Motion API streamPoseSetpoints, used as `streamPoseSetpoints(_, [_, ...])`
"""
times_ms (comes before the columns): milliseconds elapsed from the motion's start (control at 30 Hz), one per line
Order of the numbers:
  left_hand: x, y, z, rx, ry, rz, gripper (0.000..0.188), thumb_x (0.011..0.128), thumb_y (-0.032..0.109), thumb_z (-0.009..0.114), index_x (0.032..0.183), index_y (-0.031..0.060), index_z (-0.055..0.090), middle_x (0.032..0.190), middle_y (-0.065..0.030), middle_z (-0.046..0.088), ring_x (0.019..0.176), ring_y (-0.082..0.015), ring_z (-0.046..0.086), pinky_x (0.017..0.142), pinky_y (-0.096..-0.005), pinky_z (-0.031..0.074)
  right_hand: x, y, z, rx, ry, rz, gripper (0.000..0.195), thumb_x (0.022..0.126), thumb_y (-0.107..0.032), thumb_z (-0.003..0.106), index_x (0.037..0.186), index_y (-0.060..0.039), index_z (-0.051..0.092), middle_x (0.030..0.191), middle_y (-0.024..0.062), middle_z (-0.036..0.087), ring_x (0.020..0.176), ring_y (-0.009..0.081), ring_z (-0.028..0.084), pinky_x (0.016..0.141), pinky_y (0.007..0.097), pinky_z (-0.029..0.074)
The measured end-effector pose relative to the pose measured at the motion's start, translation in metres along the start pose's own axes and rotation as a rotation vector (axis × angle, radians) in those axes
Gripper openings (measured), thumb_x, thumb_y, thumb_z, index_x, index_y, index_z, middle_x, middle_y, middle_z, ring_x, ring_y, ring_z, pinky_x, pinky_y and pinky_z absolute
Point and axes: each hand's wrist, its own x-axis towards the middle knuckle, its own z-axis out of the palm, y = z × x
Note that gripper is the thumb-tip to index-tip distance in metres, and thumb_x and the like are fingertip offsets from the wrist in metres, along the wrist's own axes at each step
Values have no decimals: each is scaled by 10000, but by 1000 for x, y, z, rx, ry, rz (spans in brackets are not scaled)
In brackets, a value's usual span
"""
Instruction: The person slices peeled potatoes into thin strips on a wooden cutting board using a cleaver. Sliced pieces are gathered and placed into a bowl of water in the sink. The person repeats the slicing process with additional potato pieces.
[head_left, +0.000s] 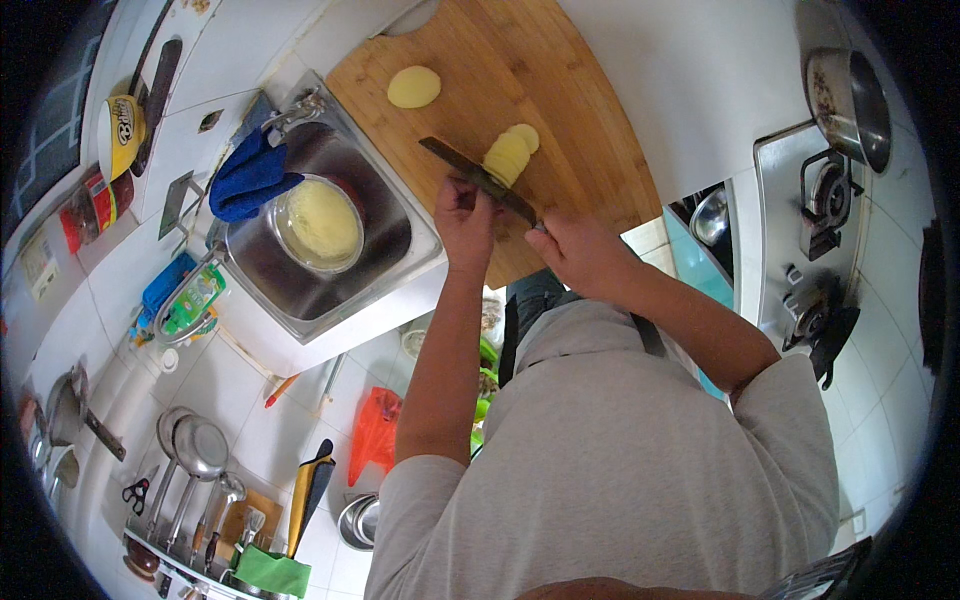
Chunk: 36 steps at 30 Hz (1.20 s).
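My right hand grips the handle of a kitchen knife, whose dark blade slants up to the left over a wooden cutting board. Against the blade's far side lies a row of overlapping potato slices. Close to the blade on the near side is my left hand, fingers bent; the blade and fingers hide whatever may lie under them. A peeled, pale yellow potato piece rests apart near the board's upper left.
Left of the board, a steel sink holds a bowl of pale yellow contents, with a blue cloth beside the faucet. A gas stove with a steel pot stands at right. Utensils hang at lower left.
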Motion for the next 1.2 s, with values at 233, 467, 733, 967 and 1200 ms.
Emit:
streamPoseSetpoints(233, [0, -3, 4, -15, 21, 51, 164, 940, 25, 715, 1090, 49, 654, 1010, -20, 709, 926, -139, 662, 836, -300, 538, -32, -8, -13, 31, -69, 33, 379, 1044, -342, 570, 923, 17, 597, 847, 285, 664, 816, 502, 665, 720, 580, 524])
streamPoseSetpoints(467, [3, -10, 3, -16, 30, 92, 211, 929, 32, 744, 1115, 53, 646, 1033, -16, 712, 935, -137, 659, 853, -300, 538, -40, -11, -17, 22, -99, 82, 383, 1053, -352, 554, 946, 14, 587, 845, 274, 673, 823, 491, 672, 730, 578, 531])
streamPoseSetpoints(733, [4, -18, 1, -38, 36, 122, 218, 932, 13, 721, 1130, 57, 641, 1059, -25, 710, 953, -139, 660, 861, -301, 541, -40, -11, -14, 35, -75, 55, 397, 1058, -363, 543, 936, 12, 587, 836, 274, 677, 810, 494, 675, 735, 575, 537])
streamPoseSetpoints(967, [-2, 4, 6, 17, 15, 26, 128, 941, 24, 690, 1055, 37, 634, 998, -38, 686, 875, -145, 669, 777, -302, 568, -12, -4, -9, 21, -88, 60, 414, 1077, -364, 526, 923, 15, 587, 800, 284, 656, 784, 499, 656, 680, 561, 503])
streamPoseSetpoints(1200, [-2, 0, 0, 134, 14, 140, 106, 942, 38, 678, 1028, 33, 617, 946, -41, 647, 807, -147, 661, 699, -316, 577, -3, 10, 8, 18, 11, 22, 405, 1070, -364, 530, 939, 14, 590, 840, 294, 662, 823, 522, 648, 703, 580, 500])
